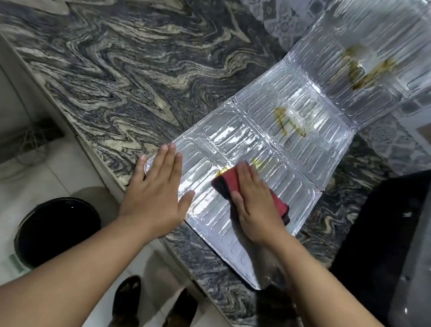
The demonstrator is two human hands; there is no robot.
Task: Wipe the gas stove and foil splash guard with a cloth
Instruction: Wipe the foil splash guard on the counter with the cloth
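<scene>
My left hand reaches out flat, palm down, fingers straight and together, pressing the near-left corner of the foil splash guard onto the marbled counter; it grips nothing. The guard lies unfolded across the counter, its far panels rising against the wall (yellow-brown stains show on them). My right hand lies flat over a red and dark cloth, fingers extended, holding it against the foil. The black stove sits at the right.
</scene>
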